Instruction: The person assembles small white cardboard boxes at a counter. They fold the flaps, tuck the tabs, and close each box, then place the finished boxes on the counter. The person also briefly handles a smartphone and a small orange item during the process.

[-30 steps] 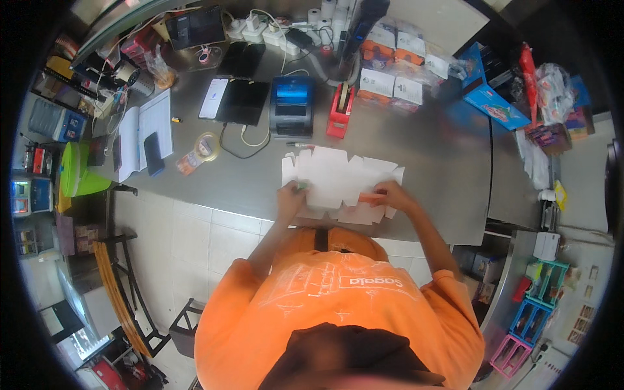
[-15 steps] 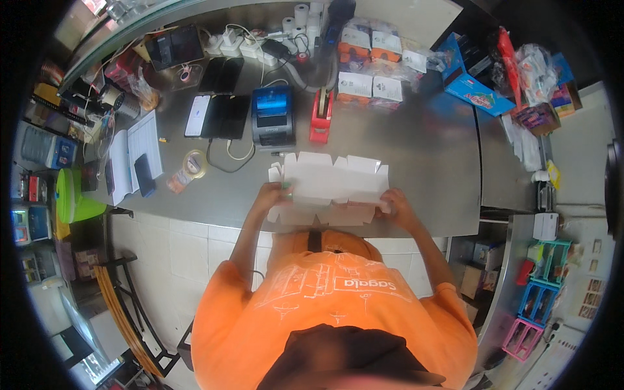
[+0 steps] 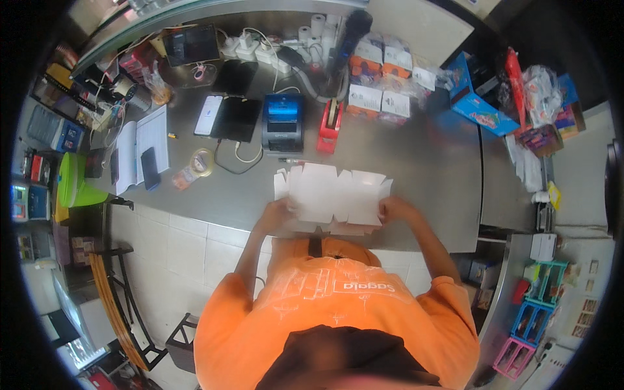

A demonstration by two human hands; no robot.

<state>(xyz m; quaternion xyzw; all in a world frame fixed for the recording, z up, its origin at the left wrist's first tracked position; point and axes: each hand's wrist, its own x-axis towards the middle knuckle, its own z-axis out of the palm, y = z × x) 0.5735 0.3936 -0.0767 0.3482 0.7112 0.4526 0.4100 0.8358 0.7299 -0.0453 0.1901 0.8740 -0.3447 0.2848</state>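
In front of me, at the near edge of the metal table, I hold an unfolded white cardboard box with notched flaps along its edges. My left hand grips its left side, fingers closed on the card. At the opposite end, my right hand is closed on the right edge. The near part of the card tilts down toward my waist. Just beyond the far flaps lies a thin pen-like item.
Behind the card stand a blue-black label printer and a red tape dispenser. Phones, a tape roll and an open notebook lie left. White-orange packs and a blue carton sit far right. The metal table extends rightward.
The view has shifted, so the table items appear lower and slightly right. The card's main panel now faces up more flatly, and less of its near flap shows. Both hands keep their hold.
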